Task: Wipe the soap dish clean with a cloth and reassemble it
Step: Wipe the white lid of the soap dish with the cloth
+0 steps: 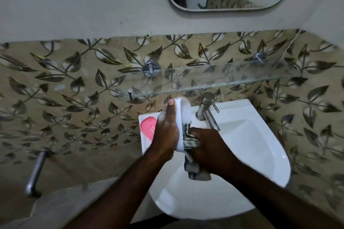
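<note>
Forearms come up from the bottom of the head view, both reaching over the white basin (260, 154). And the left hand (166, 132) is wrapped round the white soap dish shell (183, 117), thumb pointing up along its outer wall, fingers hidden behind it, so a firm closed hold on the shell. It stands tilted on edge, long axis running away from the person, open side facing the right hand (208, 147). That right hand is bunched round the striped cloth (189, 139), pressing the wad into the hollow of the shell; the loose tail of the cloth hangs down below the wrist toward the bowl.

So the shell sits just left of the right hand, touching the cloth, and this looks like the wiping step in full swing. Over on the far side of the left hand lies the pink insert (148, 126), flat on the basin's ledge and partly hidden by that hand. It is closer to the left hand, and reassembly would likely mean bringing shell and insert together there. The tap (206, 111) stands just beyond the right hand; the glass shelf (223, 80) hangs above both.
</note>
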Demonstrator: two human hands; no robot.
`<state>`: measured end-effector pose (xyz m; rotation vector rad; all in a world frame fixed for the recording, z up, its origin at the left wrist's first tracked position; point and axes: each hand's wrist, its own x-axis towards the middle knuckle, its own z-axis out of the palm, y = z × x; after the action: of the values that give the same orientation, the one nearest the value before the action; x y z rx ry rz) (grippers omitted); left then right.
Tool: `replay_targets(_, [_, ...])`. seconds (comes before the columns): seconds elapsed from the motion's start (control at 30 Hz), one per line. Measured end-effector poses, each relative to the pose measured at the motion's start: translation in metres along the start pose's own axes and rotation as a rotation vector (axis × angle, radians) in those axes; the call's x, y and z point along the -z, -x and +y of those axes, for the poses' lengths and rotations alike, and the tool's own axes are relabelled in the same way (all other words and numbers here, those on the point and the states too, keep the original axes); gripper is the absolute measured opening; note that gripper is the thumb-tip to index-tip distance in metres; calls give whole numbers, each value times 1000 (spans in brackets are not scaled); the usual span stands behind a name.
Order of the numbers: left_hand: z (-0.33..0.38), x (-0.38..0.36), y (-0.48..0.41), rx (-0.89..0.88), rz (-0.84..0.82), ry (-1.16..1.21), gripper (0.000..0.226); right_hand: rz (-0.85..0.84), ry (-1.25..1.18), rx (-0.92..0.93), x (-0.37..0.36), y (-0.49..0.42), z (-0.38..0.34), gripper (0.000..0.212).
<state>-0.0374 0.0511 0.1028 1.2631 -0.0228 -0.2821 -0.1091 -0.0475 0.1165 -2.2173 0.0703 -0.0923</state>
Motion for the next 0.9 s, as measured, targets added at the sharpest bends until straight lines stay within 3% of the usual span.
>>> replay_targets(0.1, [2, 8, -3, 79, -60, 37, 39, 19, -192, -16, -7, 6, -7, 27])
replay_targets(0.2, [2, 13, -10, 209, -105, 126, 49, 157, -310, -44, -16, -4, -20, 20])
replay_targets(0.27, [-2, 11, -13, 271, -166, 176, 52, 373, -88, 102, -16, -15, -22, 9])
replay_targets(0.33, [-6, 9, -10, 326, -206, 178, 56, 456, 386, 280, -10, -24, -17, 22])
replay_targets(0.4, [-9, 9, -6, 290, -143, 124, 50, 408, 667, 297, -4, -29, -7, 28])
replay_targets(0.53, [-15, 12, -2, 186, -101, -17, 43, 267, 748, 113, -7, -24, -2, 16])
replay_targets(0.6, [-14, 11, 0, 158, -53, -20, 54, 140, 549, 83, -10, -19, 3, 6])
replay_targets(0.67, [-13, 13, -2, 148, 3, -11, 66, 1, 269, 52, -14, -12, 11, 11])
replay_targets(0.77, [-10, 15, -7, 198, 45, 49, 60, -107, -123, -56, -10, -9, 7, 20])
replay_targets(0.83, [-7, 9, -11, 240, 57, 155, 73, -73, -389, -83, -6, -17, -1, 16])
replay_targets(0.9, [-4, -1, -13, 261, 10, 192, 79, 117, -405, -44, -3, -26, -8, 12])
